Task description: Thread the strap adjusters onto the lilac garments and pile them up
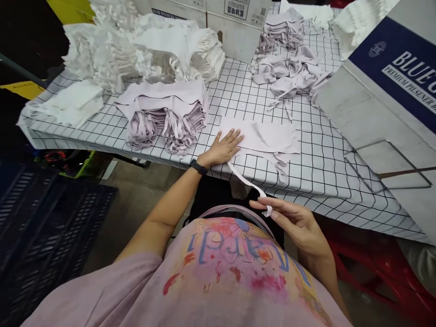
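Observation:
A pale pink camisole [269,134] lies flat near the front edge of the table. My left hand [225,147] presses on its left side, fingers spread and flat. One shoulder strap [245,180] runs from beneath that hand over the table edge toward me. Its end is pinched between the fingers of my right hand [293,220], which is in the air in front of my body. The other strap [281,167] lies loosely looped on the cloth. Left of my left hand sits a neat stack of pink camisoles [170,106] with straps hanging forward.
Piles of white garments [177,43] stand at the back left. Loose pink garments [289,72] lie behind the camisole. A cardboard box [381,113] leans in from the right; another box [231,34] stands at the back. Dark crates [51,218] and a red stool [371,263] flank me below.

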{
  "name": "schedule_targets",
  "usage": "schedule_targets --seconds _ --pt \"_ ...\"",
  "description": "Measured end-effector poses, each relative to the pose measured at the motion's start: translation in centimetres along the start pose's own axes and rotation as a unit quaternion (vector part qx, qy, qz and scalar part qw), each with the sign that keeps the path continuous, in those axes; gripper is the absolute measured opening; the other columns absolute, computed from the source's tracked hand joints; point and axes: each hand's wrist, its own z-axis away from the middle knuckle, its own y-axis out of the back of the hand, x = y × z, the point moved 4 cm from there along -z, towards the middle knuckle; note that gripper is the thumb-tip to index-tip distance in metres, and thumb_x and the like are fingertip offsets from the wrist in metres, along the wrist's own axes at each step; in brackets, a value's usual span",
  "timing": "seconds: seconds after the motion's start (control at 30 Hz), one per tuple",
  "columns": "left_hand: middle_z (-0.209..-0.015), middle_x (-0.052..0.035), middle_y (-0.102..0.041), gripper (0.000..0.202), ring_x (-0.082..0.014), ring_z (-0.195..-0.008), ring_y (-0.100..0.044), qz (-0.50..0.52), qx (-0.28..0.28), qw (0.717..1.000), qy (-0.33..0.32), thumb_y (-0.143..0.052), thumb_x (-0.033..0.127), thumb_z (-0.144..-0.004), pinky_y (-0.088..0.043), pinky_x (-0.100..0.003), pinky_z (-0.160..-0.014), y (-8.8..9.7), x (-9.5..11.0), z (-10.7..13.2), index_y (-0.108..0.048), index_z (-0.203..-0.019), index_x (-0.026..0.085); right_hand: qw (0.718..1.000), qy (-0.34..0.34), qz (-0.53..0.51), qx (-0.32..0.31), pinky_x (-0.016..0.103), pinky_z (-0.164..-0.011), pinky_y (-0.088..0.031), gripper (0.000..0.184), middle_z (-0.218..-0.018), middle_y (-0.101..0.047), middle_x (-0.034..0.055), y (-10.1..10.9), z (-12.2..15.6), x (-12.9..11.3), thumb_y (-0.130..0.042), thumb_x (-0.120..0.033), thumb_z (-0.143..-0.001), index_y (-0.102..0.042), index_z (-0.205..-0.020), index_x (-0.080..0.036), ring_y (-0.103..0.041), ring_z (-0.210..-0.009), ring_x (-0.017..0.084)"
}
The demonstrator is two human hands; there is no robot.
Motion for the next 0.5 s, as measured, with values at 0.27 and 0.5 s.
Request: schedule_targets --seconds 0.27,0.5 --pt "-0.173 -0.0035 -0.013 0.057 -0.0243 -0.161 -0.006 0.034 0.029 0.999 -0.02 -0.032 0.036 -0.108 0.002 -0.059 -0.129 -0.1 -0.5 0.0 -0.022 -0.164 0.028 0.997 0.048 0.062 -0.008 0.035 -0.096 -0.061 0.03 -0.121 -0.077 0.007 0.7 -2.5 0.4 -0.063 -0.03 -0.1 -0.074 -0.128 -0.029 -0.074 -0.112 0.023" --pt "-0.157 -0.0099 -0.051 0.04 -0.023 -0.154 -0.034 0.15 0.232 0.959 -0.065 -0.039 0.025 -0.106 -0.026 -0.053 -0.128 1.8 -0.1 2.3 -0.056 -0.143 0.024 0.99 0.063 0.102 0.07 0.037 -0.099 -0.058 0.025 -0.103 -0.081 0.0053 0.8 -4.4 0.9 -0.069 -0.039 -0.096 -0.08 -0.113 -0.026 -0.076 -0.102 0.022"
